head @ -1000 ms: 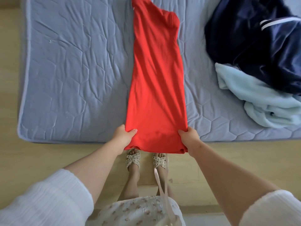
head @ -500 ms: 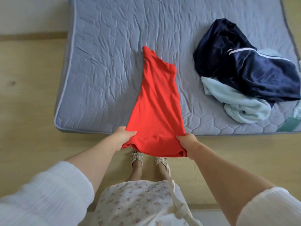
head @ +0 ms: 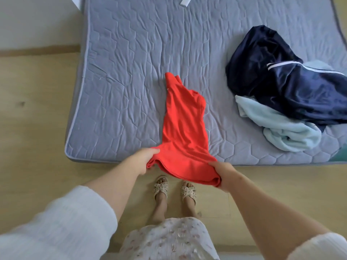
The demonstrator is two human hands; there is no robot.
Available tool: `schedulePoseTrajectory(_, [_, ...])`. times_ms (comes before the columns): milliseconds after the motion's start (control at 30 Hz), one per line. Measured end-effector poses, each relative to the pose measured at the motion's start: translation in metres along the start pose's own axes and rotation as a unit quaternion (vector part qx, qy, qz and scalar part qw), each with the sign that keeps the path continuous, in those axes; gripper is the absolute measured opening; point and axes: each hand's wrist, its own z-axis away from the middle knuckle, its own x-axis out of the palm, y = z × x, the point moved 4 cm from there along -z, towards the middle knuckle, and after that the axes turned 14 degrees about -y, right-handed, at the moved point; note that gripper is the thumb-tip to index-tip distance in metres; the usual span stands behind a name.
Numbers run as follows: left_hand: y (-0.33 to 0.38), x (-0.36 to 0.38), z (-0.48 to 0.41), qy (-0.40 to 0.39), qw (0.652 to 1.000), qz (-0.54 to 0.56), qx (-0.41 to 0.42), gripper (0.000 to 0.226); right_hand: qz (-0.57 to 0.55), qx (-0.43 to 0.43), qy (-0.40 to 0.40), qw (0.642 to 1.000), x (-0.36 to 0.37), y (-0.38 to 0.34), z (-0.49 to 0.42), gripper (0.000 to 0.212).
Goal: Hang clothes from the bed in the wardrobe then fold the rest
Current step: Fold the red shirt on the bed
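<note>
We hold the bright red knit dress (head: pixel 185 128) by its hem, our left hand (head: pixel 141 162) and right hand (head: pixel 224 174) each in a pinching grip at a corner, likely to keep it taut; it trails up the grey quilted mattress (head: pixel 131 72), ready for folding.

left hand (head: pixel 143 162) grips red dress (head: pixel 185 128) | right hand (head: pixel 224 174) grips it | arms outstretched

A single head-worn wide-angle view looks steeply down from standing height at the near edge of the bed (head: pixel 131 53), taking in floor (head: pixel 28 128) and feet below.
</note>
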Motion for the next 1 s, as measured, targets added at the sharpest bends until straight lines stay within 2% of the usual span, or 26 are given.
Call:
schedulePoseTrajectory(167, [0.065, 0.007, -0.018, 0.003, 0.995, 0.103, 0.009, 0.029, -0.073, -0.025, -0.017, 0.997, 0.007, -0.071, -0.021, 0.02])
schedulePoseTrajectory(267, [0.113, 0.01, -0.034, -0.039, 0.985, 0.166, 0.027, 0.034, -0.118, -0.045, -0.013, 0.992, 0.015, -0.119, -0.031, 0.006])
schedulePoseTrajectory(433, [0.204, 0.015, -0.071, -0.117, 0.966, 0.228, 0.031, 0.04, -0.181, -0.085, -0.018, 0.98, 0.033, -0.202, -0.057, 0.019])
schedulePoseTrajectory(533, [0.256, 0.014, -0.095, -0.132, 0.95, 0.269, 0.086, 0.037, -0.237, -0.135, -0.047, 0.961, 0.046, -0.25, -0.077, 0.023])
schedulePoseTrajectory(600, [0.279, 0.011, -0.11, -0.153, 0.937, 0.279, 0.146, 0.034, -0.227, -0.17, -0.061, 0.957, 0.054, -0.272, -0.091, 0.022])
schedulePoseTrajectory(667, [0.286, 0.006, -0.127, -0.17, 0.945, 0.225, 0.168, 0.053, -0.141, -0.173, -0.07, 0.972, 0.059, -0.279, -0.106, 0.05])
schedulePoseTrajectory(700, [0.283, 0.003, -0.136, -0.162, 0.955, 0.183, 0.168, 0.063, -0.091, -0.172, -0.061, 0.979, 0.06, -0.277, -0.115, 0.059])
schedulePoseTrajectory(767, [0.269, -0.002, -0.152, -0.1, 0.974, 0.119, 0.163, 0.067, -0.011, -0.169, -0.037, 0.985, 0.06, -0.27, -0.128, 0.058])
schedulePoseTrajectory(867, [0.241, -0.009, -0.175, -0.003, 0.988, 0.078, 0.13, 0.05, 0.041, -0.165, 0.026, 0.985, 0.047, -0.255, -0.148, 0.051])
schedulePoseTrajectory(1000, [0.211, -0.012, -0.208, 0.057, 0.992, -0.015, 0.108, 0.03, 0.045, -0.151, 0.095, 0.983, 0.023, -0.236, -0.183, 0.047])
